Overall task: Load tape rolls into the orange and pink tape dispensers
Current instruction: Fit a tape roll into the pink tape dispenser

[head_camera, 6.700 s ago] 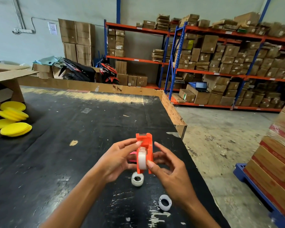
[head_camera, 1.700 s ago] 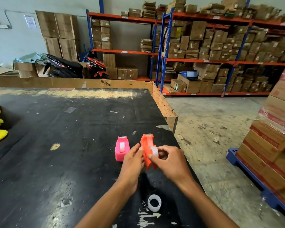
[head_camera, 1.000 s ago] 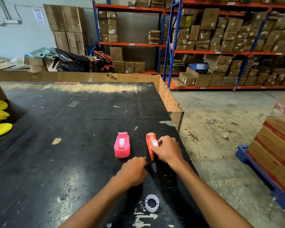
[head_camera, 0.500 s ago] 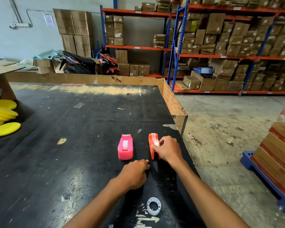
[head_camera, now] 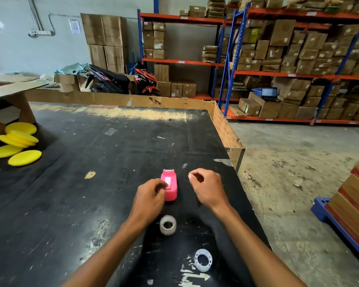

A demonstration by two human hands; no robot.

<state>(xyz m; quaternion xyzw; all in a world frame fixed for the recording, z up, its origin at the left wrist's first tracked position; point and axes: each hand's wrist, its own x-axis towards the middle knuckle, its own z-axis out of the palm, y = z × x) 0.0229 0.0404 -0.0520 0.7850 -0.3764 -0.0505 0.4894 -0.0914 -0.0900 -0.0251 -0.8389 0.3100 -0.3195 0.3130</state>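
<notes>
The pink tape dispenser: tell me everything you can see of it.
The pink tape dispenser is a small rounded body of glossy pink plastic, standing upright on the black table with its long axis pointing away from the camera. A pale strip, apparently tape, shows in the slot along its top, and a lighter edge marks its far end. The left hand is at its near left side, curled fingers against or just over it; actual contact is unclear. The right hand is apart from it.

I see my left hand [head_camera: 151, 195] touching the pink tape dispenser [head_camera: 169, 185] on the black table [head_camera: 71, 183], my right hand [head_camera: 207, 188] curled beside it. Nearer me lie a tape roll [head_camera: 167, 224] and a white plastic core [head_camera: 203, 259].
</notes>
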